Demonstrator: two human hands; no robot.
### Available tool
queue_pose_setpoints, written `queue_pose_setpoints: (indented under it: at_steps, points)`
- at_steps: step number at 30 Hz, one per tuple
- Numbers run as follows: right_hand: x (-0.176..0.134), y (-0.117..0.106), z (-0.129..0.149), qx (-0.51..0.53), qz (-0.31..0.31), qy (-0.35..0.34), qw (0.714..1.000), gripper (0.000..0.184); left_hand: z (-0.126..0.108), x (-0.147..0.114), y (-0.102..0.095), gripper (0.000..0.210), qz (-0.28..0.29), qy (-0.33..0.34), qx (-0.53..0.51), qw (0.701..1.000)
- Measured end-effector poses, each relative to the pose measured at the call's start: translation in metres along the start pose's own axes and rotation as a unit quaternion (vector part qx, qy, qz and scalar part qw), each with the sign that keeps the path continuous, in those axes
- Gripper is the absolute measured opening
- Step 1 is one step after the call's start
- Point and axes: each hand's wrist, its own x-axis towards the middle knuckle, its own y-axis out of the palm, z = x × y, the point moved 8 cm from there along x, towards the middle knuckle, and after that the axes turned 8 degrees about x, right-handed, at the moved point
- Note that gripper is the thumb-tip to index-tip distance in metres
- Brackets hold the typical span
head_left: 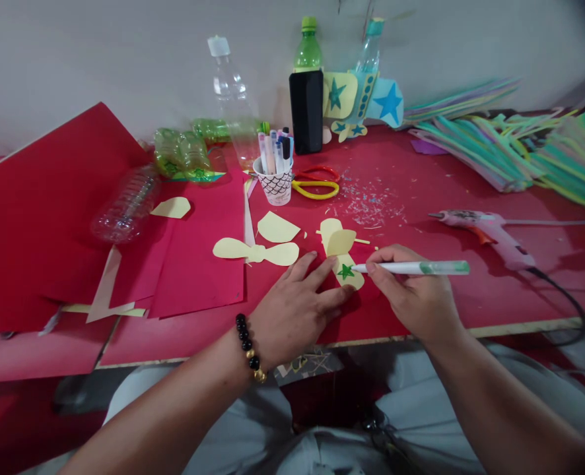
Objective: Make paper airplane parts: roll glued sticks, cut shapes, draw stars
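My right hand (pixel 411 290) is closed around a white marker pen (pixel 406 267) with a green end. Its tip touches a green star (pixel 345 271) drawn on a pale yellow paper cutout (pixel 331 232), which has a folded-up flap. My left hand (pixel 305 300) lies with fingers spread, fingertips pressing on the cutout's lower left side and the red surface beside it. Left of the cutout lies a yellow propeller-shaped paper piece (pixel 256 252), and above that a yellow paper scrap (pixel 277 227).
Behind stand a cup of pens (pixel 275 188), scissors (pixel 317 189), a black phone (pixel 307 112) and a paper-decorated bottle (pixel 366 63). A hot glue gun (pixel 490 231) with a cord lies right, below pipe cleaners (pixel 485 152). Red sheets (pixel 59 224) and a clear bottle (pixel 127 204) are at left.
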Motion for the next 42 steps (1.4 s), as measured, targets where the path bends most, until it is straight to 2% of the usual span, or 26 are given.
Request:
queue_pose_setpoints:
  at_steps: [16, 32, 38, 42]
  points:
    - [-0.0029, 0.0016, -0.001, 0.01, 0.021, 0.006, 1.0, 0.01, 0.0006, 0.0002, -0.0021, 0.036, -0.012, -0.002, 0.007, 1.0]
    - [-0.0017, -0.0041, 0.0007, -0.007, -0.009, 0.008, 1.0, 0.01, -0.0001, 0.0016, -0.0051, 0.036, -0.008, -0.002, 0.01, 1.0]
    - [-0.0016, -0.0012, 0.002, -0.003, 0.013, 0.003, 1.0, 0.009, 0.0008, 0.0009, -0.0053, 0.035, -0.007, -0.005, 0.006, 1.0]
    - [-0.0018, -0.0039, 0.002, -0.003, -0.003, 0.009, 1.0, 0.011, 0.0013, 0.0007, -0.0056, 0.035, -0.009, -0.007, 0.003, 1.0]
